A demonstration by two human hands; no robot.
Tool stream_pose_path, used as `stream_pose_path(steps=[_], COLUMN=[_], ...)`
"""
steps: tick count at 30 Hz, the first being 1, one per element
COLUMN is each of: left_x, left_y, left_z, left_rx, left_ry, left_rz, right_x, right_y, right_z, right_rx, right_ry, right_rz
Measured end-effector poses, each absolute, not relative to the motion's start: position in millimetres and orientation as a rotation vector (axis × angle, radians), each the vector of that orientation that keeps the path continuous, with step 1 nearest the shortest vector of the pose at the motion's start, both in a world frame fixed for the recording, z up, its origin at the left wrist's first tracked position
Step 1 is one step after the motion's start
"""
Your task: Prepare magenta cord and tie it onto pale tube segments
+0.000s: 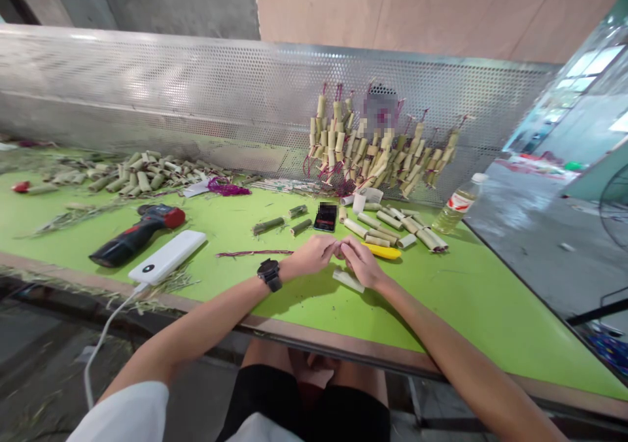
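Observation:
My left hand (314,255) and my right hand (360,262) meet over the green table (466,298), fingertips pinched together on something too small to make out. A black watch (269,274) sits on my left wrist. A pale bamboo piece (348,280) lies under my right hand, and a yellow-handled tool (385,252) lies just beyond it. A maroon cord (252,254) lies on the table left of my left hand. A black phone (326,217) rests just beyond both hands.
Cut bamboo tubes (392,226) lie at right; a larger heap (142,174) lies far left. Bundles of tied bamboo (373,151) hang on the perforated metal screen (171,95). A cordless drill (137,233), white power bank (167,256) and plastic bottle (458,204) are on the table.

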State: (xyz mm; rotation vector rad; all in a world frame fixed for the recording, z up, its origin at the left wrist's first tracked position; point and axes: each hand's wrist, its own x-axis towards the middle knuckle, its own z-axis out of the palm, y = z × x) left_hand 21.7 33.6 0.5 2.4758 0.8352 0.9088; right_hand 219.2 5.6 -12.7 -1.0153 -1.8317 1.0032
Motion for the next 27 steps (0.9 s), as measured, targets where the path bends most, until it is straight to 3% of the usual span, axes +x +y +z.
stream_pose_path(steps=[4, 14, 27], left_x=[23, 25, 22], left_y=[33, 26, 34], left_z=[1, 4, -3], left_rx=[2.467, 2.345, 2.393], left_ry=[0.838, 0.885, 0.913], left_rz=[0.883, 0.944, 1.038], right_x=[216, 220, 223], right_y=[3, 16, 18], right_z=[-9, -18, -22], right_rx=[-1.027, -0.991, -0.978], right_ry=[-1.831, -1.501, -1.495], right_rz=[0.958, 1.348, 1.427])
